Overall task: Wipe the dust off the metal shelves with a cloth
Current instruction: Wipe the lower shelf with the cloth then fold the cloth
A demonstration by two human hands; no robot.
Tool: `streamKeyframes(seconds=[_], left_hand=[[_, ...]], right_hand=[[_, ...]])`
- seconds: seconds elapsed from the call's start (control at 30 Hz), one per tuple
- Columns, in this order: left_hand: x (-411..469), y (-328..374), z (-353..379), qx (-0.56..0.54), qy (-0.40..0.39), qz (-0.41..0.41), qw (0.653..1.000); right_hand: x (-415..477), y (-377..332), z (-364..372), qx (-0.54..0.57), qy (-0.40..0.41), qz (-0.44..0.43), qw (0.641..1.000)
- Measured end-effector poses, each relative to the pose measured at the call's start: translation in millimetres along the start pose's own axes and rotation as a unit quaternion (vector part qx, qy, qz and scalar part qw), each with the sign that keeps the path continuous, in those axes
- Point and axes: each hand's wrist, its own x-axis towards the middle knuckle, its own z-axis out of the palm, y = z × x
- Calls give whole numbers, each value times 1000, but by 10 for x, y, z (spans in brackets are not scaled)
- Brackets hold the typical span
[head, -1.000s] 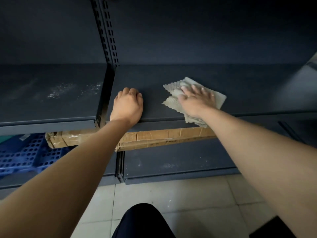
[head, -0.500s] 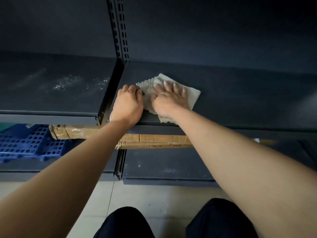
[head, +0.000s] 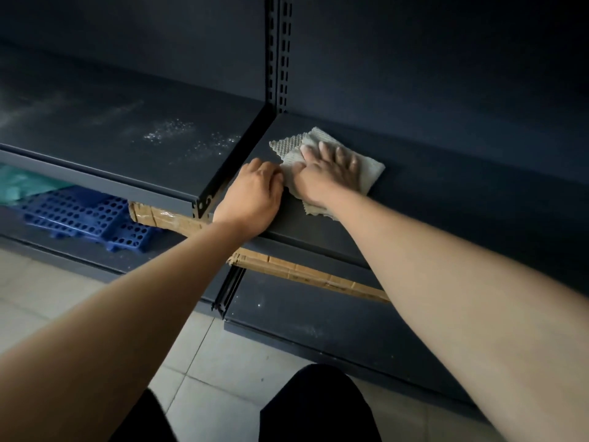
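Observation:
A pale grey textured cloth (head: 369, 172) lies flat on the right-hand dark metal shelf (head: 446, 193), close to its left end. My right hand (head: 325, 177) presses down on the cloth with fingers spread, covering most of it. My left hand (head: 251, 194) rests on the same shelf's front left corner, fingers curled on the surface, touching the cloth's left edge. The neighbouring left shelf (head: 111, 148) carries white dust specks (head: 178, 137) and streaks.
A slotted upright post (head: 279, 52) divides the two shelves. Below lie a taped cardboard box (head: 287, 269), a blue perforated plastic crate (head: 83, 218) and a green item (head: 19, 186). A lower shelf (head: 318, 314) sits above a tiled floor (head: 210, 355). My dark-trousered knees (head: 318, 406) are at the bottom.
My right hand has slid the cloth left along the shelf until it meets my left hand, which stays at the corner. My head view has shifted right and tilted.

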Motion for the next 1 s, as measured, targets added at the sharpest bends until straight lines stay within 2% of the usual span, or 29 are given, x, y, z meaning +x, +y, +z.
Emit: streamKeyframes(seconds=[0.2, 0.4, 0.57, 0.73, 0.77, 0.87, 1.0], left_hand=[[-8, 7, -13, -9, 2, 16, 1000], [-19, -94, -212, -92, -5, 28, 995], [43, -496, -687, -50, 50, 78, 994], [124, -1200, -1137, 12, 71, 52, 996], [141, -1336, -1187, 25, 66, 45, 996], [205, -1669, -1284, 57, 43, 49, 996], [318, -1991, -1372, 70, 27, 60, 995]], right_hand=[[-4, 15, 12, 8, 14, -3, 1000], [-21, -108, 46, 14, 40, 26, 999], [-131, -569, 112, 21, 72, 26, 997], [-40, -1103, 145, 148, 159, 55, 975], [-9, -1239, 156, 148, 150, 51, 976], [46, -1739, 247, 67, 53, -1, 996], [95, -2303, 373, 22, 29, -21, 999]])
